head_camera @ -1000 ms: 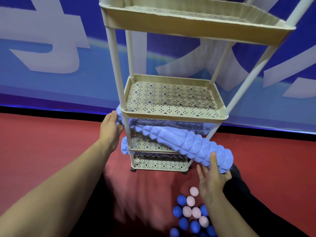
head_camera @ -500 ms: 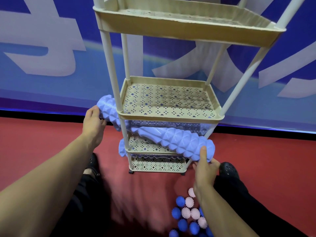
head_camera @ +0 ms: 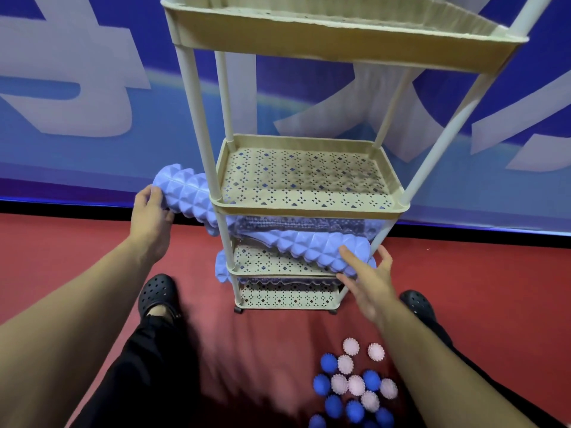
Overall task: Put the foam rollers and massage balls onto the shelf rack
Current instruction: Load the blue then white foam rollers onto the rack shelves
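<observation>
So far: one foam roller (head_camera: 253,239) lies slanted across the shelf rack (head_camera: 309,208), its end gripped by your left hand (head_camera: 151,211), your right hand (head_camera: 367,282) spread slack at the other end; a second roller (head_camera: 223,270) sits lower; massage balls (head_camera: 355,387) remain unshelved.

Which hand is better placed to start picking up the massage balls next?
Right. The right hand is open at the foam roller's near end, directly above the massage balls; the left hand grips its far end.
</observation>
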### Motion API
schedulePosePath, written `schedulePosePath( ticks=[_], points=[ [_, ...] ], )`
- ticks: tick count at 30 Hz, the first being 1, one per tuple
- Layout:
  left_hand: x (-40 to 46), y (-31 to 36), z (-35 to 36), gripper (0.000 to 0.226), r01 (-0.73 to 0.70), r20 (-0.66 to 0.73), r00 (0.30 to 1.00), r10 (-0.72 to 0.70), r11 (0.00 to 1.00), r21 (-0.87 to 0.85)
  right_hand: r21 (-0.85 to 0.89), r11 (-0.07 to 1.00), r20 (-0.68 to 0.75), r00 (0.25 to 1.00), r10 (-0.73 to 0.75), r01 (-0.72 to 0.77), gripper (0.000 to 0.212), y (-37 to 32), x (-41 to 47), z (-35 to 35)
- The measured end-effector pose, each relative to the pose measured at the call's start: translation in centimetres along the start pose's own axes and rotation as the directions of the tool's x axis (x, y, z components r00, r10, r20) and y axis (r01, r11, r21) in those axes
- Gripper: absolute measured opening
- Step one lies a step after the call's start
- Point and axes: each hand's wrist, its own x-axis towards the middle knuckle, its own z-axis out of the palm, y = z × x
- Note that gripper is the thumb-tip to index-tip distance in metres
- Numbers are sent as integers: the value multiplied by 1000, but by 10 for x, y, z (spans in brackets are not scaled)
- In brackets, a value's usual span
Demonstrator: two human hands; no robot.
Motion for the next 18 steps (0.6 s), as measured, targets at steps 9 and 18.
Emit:
schedulePosePath(
  ticks=[9, 18],
  points=[
    [3, -6, -1, 18, 18, 17, 1000, -18, 1000, -11, -67, 959, 293, 913, 284, -276, 66, -60, 28, -30],
    [-1, -19, -8, 5, 43, 90, 995, -36, 996, -82, -254, 967, 390, 914, 114, -13, 51, -75, 41, -32]
  ],
)
